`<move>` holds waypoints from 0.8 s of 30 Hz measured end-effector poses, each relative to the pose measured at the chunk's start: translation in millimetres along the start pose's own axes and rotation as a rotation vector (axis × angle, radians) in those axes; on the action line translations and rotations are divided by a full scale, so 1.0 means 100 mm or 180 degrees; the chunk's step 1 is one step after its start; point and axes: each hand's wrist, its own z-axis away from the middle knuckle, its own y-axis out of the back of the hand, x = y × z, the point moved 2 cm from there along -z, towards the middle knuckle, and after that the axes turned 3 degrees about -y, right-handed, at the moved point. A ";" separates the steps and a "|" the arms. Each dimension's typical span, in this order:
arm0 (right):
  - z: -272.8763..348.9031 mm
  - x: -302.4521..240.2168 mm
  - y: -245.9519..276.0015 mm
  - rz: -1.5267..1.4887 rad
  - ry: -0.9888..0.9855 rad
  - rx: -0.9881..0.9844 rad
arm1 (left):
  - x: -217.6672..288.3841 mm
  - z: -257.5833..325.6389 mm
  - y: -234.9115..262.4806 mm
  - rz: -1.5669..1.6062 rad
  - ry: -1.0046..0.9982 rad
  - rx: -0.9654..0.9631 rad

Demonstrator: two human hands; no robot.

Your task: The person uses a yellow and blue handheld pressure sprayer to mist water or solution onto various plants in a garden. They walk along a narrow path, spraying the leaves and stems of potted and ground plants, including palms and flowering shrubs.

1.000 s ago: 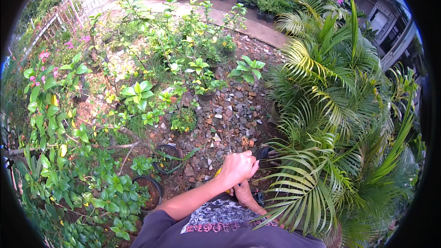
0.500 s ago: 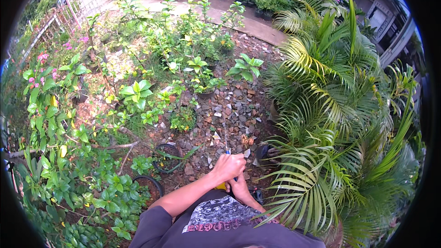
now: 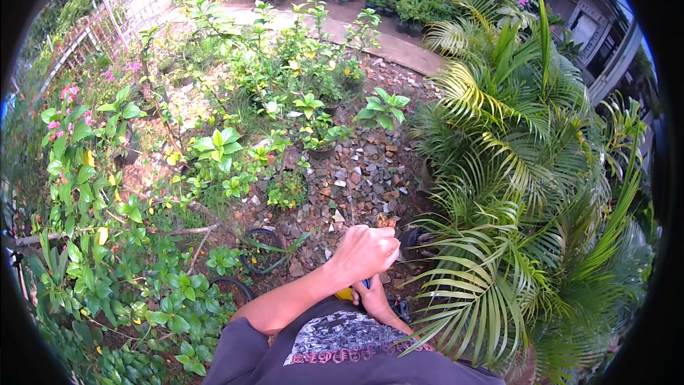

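The left hand [image 3: 367, 251] is curled into a fist, apparently around the front of the blue tool [image 3: 366, 283], though the fingers hide the grip. The right hand [image 3: 372, 298] is wrapped round the blue end just below, near the shirt [image 3: 335, 363]. Keeping both hands in line seems wise, so the thin rod [image 3: 350, 208] points straight over the stones [image 3: 331, 189].

Head-worn fisheye, looking down and forward; shirt [image 3: 335, 369] close at lower edge, path [image 3: 399, 53] far off.
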 end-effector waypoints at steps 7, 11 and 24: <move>0.06 0.14 0.04 -0.0166 -0.0211 -0.0033 | -0.09 0.08 -0.16 -0.0379 0.0626 -0.0587; 0.08 0.18 0.07 -0.0022 -0.0240 0.0037 | -0.08 0.20 -0.38 -0.0325 0.0783 -0.0706; 0.04 0.41 0.15 -0.0041 -0.0165 0.0054 | -0.25 0.66 -1.01 -0.0144 0.1010 -0.0849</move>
